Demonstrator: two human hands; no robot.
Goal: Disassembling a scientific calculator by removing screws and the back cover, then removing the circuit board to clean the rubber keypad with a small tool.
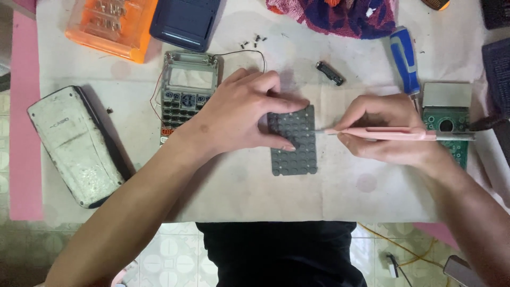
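Left hand (239, 114) half-covering grey keypad (294, 141)

we see a low table (340, 204) covered with a pale, stained cloth, with a pink mat (24, 133) showing along its left edge and again at the lower right. below the table's near edge lies a tiled floor (175, 255) in pale green and cream with a round pattern. a yellow cable (396, 247) trails over the tiles at the right. the light is soft and even, with faint shadows on the cloth.
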